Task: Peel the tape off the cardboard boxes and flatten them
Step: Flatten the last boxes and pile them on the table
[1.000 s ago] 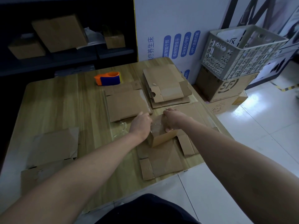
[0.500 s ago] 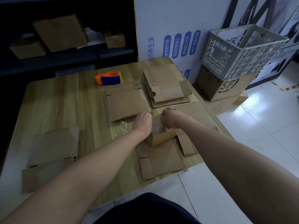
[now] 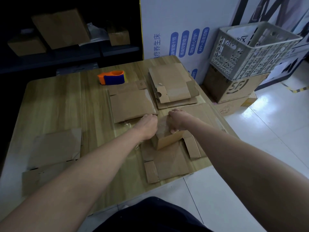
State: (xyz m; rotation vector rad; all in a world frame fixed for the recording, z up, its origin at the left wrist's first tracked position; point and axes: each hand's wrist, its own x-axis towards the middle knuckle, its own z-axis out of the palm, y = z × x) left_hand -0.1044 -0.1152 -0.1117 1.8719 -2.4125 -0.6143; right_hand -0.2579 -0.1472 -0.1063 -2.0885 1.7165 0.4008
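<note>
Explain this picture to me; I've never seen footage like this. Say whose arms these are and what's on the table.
No machine here: they belong to a person, filmed by one camera worn on that person's head, looking forward and down. On the wooden table lie flattened boxes, a stack farther back, and an orange-and-blue tape dispenser. A grey crate sits on cartons beside the table. The right hand grips a small box not yet flat; the left hand is at its left side, fingers hidden.

Left hand (image 3: 148, 125), right hand (image 3: 179, 121), both curled
</note>
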